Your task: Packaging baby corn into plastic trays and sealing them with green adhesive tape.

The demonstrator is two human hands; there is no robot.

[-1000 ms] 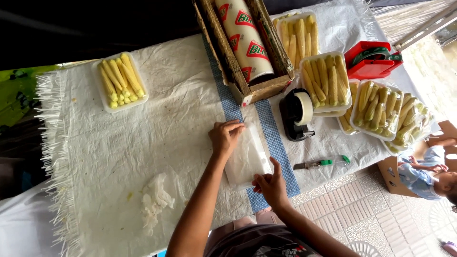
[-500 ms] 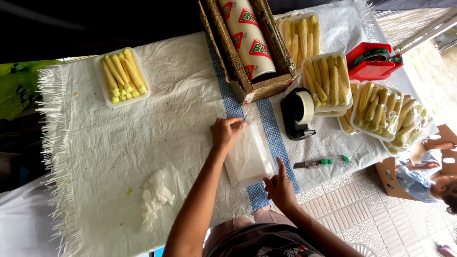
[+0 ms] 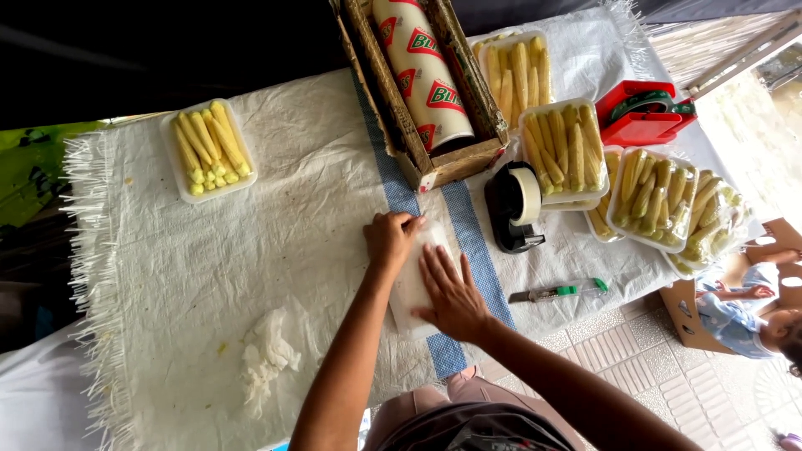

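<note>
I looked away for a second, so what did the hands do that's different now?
The right hand moved from the near edge of the clear plastic sheet up onto it and now lies flat on top. The left hand stayed on the sheet's far corner. The trays of baby corn, tape dispenser and cutter stayed where they were.
</note>
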